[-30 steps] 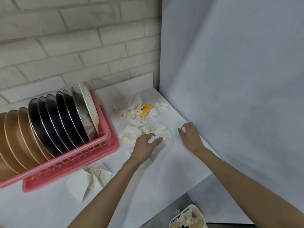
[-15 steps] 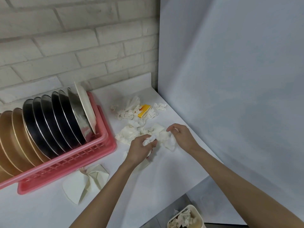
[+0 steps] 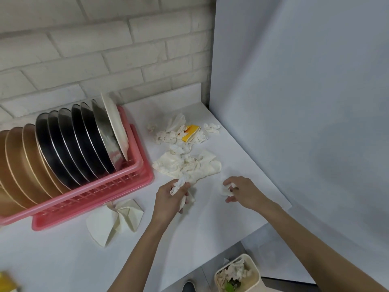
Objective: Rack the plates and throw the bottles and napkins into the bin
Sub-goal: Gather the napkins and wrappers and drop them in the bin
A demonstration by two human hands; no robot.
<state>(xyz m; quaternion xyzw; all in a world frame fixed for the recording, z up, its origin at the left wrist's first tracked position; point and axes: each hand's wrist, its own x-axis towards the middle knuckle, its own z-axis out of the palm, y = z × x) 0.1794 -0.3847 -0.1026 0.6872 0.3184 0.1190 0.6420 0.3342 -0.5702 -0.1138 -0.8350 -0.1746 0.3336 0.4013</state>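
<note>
Left hand (image 3: 171, 198) pinches a napkin wad (image 3: 179, 184); right hand (image 3: 245, 190) curls its grip round a second wad (image 3: 226, 189), mid-desk (image 3: 200, 230). Loose pinches may shed scraps short of the bin (image 3: 255, 275), near right.

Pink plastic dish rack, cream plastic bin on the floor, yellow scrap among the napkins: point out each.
Pink plastic dish rack (image 3: 90, 193), head view, front lattice wall.
Cream plastic bin (image 3: 253, 280), head view, right wall.
Yellow scrap (image 3: 191, 131), head view, middle of its yellow face.
</note>
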